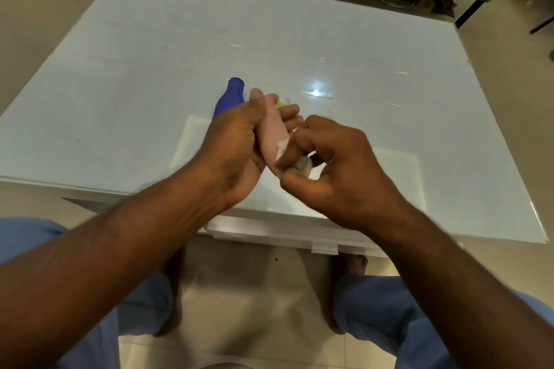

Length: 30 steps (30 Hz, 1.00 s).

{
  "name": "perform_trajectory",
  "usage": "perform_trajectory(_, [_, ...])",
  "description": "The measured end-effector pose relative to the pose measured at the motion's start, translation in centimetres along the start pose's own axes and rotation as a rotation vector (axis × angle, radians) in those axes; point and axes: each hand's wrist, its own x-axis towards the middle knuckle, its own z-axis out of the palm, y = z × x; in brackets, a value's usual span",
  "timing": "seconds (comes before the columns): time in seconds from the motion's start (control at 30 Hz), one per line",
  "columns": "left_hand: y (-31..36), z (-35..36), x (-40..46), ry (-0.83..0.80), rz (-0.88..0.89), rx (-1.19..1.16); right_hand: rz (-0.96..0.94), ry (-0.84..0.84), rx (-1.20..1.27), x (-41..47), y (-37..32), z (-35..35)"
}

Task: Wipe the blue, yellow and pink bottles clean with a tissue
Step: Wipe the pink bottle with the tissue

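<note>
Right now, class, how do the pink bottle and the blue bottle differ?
The pink bottle is gripped in the left hand; the blue bottle lies on the table, partly hidden. The right hand rubs a tissue on the pink bottle; nothing wipes the blue bottle. Both look slim.

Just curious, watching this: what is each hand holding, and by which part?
The left hand grips the pink bottle round its body. The right hand pinches a crumpled tissue against the bottle's lower end.

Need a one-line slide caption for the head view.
Left hand grips pink bottle; right hand wipes it with tissue, blue bottle behind.
</note>
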Motion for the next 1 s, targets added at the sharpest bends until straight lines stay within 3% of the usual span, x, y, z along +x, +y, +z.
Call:
perform_trajectory(0.23, [-0.7, 0.3, -0.6, -0.055, 0.029, 0.187, 0.166, 0.274, 0.081, 0.7, 0.3, -0.3])
perform_trajectory(0.47, [0.3, -0.5, 0.0, 0.027, 0.043, 0.084, -0.025, -0.015, -0.02, 0.1, -0.3, 0.6])
perform_trajectory(0.67, [-1.3, 0.7, -1.2, -0.071, 0.008, 0.146, 0.136, 0.282, 0.133, 0.7, -0.1, -0.2])
perform_trajectory(0.77, [-0.5, 0.5, -0.7, -0.027, 0.032, 0.136, 0.16, 0.212, 0.113, 0.4, 0.0, -0.3])
perform_trajectory(0.87, [0.7, 0.0, -0.2, 0.007, 0.062, 0.076, 0.012, 0.058, 0.046, 0.0, -0.5, 0.4])
perform_trajectory(1.0, [-0.2, 0.1, -0.9, -0.071, 0.069, 0.218, 0.001, 0.197, 0.091, 0.4, -0.6, 0.5])
